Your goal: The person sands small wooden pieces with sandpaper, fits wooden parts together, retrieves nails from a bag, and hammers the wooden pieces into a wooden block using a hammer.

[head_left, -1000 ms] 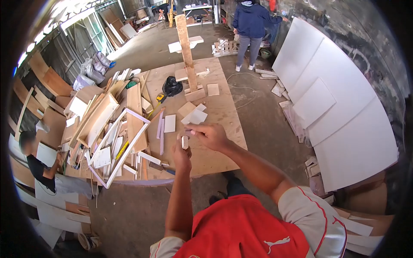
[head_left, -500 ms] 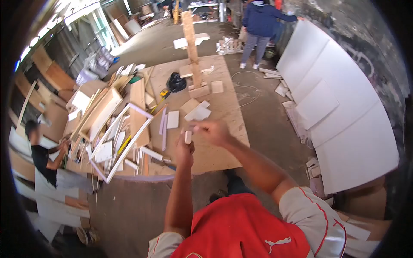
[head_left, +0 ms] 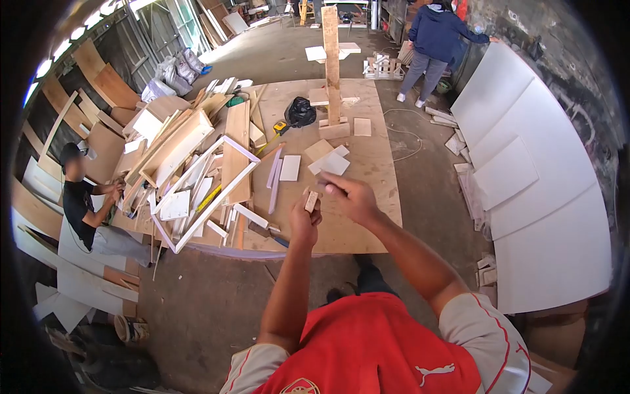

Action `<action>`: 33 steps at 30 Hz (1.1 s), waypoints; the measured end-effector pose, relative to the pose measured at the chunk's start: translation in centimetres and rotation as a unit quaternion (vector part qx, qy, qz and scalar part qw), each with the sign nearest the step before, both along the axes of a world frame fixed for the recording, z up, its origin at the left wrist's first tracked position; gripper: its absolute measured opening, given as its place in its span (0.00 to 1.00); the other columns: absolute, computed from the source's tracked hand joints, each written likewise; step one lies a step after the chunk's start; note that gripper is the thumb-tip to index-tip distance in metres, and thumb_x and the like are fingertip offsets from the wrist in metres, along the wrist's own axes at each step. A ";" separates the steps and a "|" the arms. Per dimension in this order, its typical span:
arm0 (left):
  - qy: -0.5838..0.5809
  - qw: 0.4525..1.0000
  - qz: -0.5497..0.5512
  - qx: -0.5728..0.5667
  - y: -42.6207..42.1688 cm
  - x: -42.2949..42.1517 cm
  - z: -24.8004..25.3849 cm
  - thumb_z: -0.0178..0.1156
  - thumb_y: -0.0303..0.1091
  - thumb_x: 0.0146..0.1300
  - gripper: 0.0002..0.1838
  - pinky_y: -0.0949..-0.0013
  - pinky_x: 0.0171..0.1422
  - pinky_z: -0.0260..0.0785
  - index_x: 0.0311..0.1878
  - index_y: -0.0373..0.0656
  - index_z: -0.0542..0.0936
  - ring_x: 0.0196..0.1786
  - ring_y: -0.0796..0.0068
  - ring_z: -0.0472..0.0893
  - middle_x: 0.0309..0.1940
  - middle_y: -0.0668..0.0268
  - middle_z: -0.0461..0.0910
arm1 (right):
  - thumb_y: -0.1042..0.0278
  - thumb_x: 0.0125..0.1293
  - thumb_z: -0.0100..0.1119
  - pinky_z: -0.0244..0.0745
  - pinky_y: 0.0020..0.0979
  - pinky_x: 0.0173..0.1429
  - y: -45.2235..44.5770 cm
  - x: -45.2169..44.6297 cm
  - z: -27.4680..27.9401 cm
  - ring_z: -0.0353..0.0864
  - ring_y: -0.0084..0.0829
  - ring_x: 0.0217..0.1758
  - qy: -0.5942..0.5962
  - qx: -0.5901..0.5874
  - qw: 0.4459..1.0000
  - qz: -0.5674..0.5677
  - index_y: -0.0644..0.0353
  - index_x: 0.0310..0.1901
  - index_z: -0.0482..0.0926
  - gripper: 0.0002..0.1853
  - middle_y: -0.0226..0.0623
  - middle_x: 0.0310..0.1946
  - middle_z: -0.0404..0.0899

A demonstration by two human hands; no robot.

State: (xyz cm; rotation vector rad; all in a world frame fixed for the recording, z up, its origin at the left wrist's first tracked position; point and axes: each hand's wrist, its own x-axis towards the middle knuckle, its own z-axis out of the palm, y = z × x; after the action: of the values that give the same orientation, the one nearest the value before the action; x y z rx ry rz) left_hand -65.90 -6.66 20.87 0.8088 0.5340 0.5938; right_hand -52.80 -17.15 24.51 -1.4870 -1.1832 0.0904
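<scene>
In my left hand is a small wooden block, its pale end facing up, fingers wrapped round it. Just right of it and a little higher, my right hand is closed in a pinch on a small dark piece too small to name. The two hands are apart, over the front part of the plywood table. Beyond them lie a white rectangular piece and some overlapping flat pieces.
Wood strips and a white frame heap the table's left side. An upright board, black bag and tape measure are farther back. One person is at left, another at back right beside white panels.
The view has turned, so the table and heap appear farther right. My left hand has tilted the block, and my right hand has moved slightly away from it.
</scene>
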 end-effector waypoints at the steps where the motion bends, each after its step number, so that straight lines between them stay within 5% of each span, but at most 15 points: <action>1: -0.010 1.000 -0.001 -0.001 0.1 0.0 -0.7 0.51 0.47 0.83 0.18 0.72 0.24 0.51 0.44 0.44 0.82 0.20 0.84 0.64 0.24 0.75 0.73 | 0.62 0.71 0.72 0.84 0.33 0.45 -0.2 -0.7 0.1 0.93 0.34 0.43 -0.027 -0.016 0.999 0.012 0.56 0.66 0.85 0.23 0.41 0.44 0.92; 3: -0.031 0.999 -0.004 0.000 0.2 0.5 -1.3 0.50 0.47 0.83 0.18 0.72 0.26 0.54 0.44 0.45 0.82 0.21 0.83 0.65 0.24 0.75 0.73 | 0.61 0.68 0.76 0.84 0.33 0.43 -0.7 -1.9 0.8 0.93 0.30 0.41 -0.084 -0.046 0.995 0.034 0.58 0.64 0.85 0.25 0.41 0.40 0.92; 6: 0.049 0.998 0.009 0.027 -0.6 0.3 0.4 0.46 0.56 0.85 0.24 0.71 0.27 0.55 0.44 0.48 0.82 0.22 0.82 0.66 0.24 0.75 0.73 | 0.51 0.64 0.78 0.81 0.40 0.42 -0.5 -1.8 -0.1 0.90 0.42 0.39 0.033 -0.107 0.993 0.036 0.56 0.56 0.87 0.24 0.44 0.37 0.88; 12: 0.108 0.992 -0.020 0.061 -1.1 -0.5 1.7 0.40 0.75 0.80 0.36 0.71 0.26 0.52 0.38 0.52 0.78 0.21 0.82 0.64 0.23 0.76 0.71 | 0.55 0.66 0.75 0.81 0.41 0.43 0.2 -1.2 -1.1 0.89 0.46 0.40 0.045 -0.133 0.990 0.023 0.56 0.56 0.86 0.21 0.44 0.36 0.88; 15: 0.116 0.990 0.000 0.085 -1.4 -0.3 1.9 0.38 0.76 0.80 0.37 0.72 0.27 0.53 0.34 0.51 0.75 0.22 0.82 0.64 0.22 0.76 0.70 | 0.58 0.71 0.70 0.82 0.42 0.45 0.1 -2.5 0.5 0.89 0.48 0.42 0.041 0.001 0.999 -0.022 0.52 0.62 0.85 0.20 0.42 0.39 0.89; 18: 0.095 0.993 0.009 0.065 -1.2 -0.1 0.5 0.37 0.76 0.80 0.37 0.73 0.26 0.52 0.34 0.52 0.75 0.21 0.83 0.62 0.22 0.76 0.69 | 0.63 0.76 0.65 0.87 0.36 0.47 -0.8 -3.8 2.0 0.94 0.37 0.45 -0.095 -0.013 0.995 -0.023 0.52 0.63 0.86 0.17 0.39 0.50 0.92; 21: 0.095 0.995 0.020 0.012 -1.8 0.3 1.0 0.37 0.74 0.81 0.35 0.73 0.25 0.50 0.33 0.54 0.74 0.21 0.84 0.62 0.22 0.78 0.68 | 0.58 0.74 0.64 0.83 0.43 0.41 -0.9 -3.6 1.1 0.90 0.44 0.40 -0.128 -0.113 0.983 -0.072 0.41 0.66 0.85 0.20 0.36 0.46 0.91; 24: 0.103 0.994 0.027 0.026 -2.4 -0.3 2.8 0.38 0.71 0.82 0.33 0.73 0.24 0.49 0.33 0.55 0.74 0.20 0.84 0.62 0.22 0.78 0.68 | 0.58 0.74 0.65 0.82 0.43 0.38 -0.1 -2.7 0.6 0.90 0.44 0.37 -0.119 -0.023 0.985 -0.119 0.37 0.66 0.85 0.20 0.35 0.42 0.90; 30: 0.066 0.997 0.039 0.028 -2.0 0.0 1.0 0.35 0.66 0.85 0.32 0.72 0.23 0.52 0.36 0.53 0.77 0.18 0.82 0.65 0.20 0.76 0.70 | 0.61 0.75 0.65 0.84 0.38 0.39 -0.5 -3.9 0.9 0.91 0.39 0.37 -0.146 -0.122 0.978 -0.083 0.43 0.65 0.87 0.18 0.37 0.40 0.91; 33: 0.075 0.995 0.048 0.040 -2.7 -0.2 2.2 0.34 0.66 0.86 0.33 0.73 0.22 0.53 0.35 0.53 0.76 0.19 0.82 0.66 0.20 0.75 0.71 | 0.56 0.75 0.63 0.81 0.46 0.35 0.2 -3.2 0.1 0.89 0.46 0.32 -0.099 -0.057 0.988 -0.105 0.36 0.66 0.86 0.19 0.38 0.35 0.89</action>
State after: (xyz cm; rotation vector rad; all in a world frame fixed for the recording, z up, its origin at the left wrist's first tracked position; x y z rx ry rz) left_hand -66.10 -9.34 23.07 0.9124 0.6937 0.6500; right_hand -55.96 -16.93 24.63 -1.7443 -1.1870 -0.1377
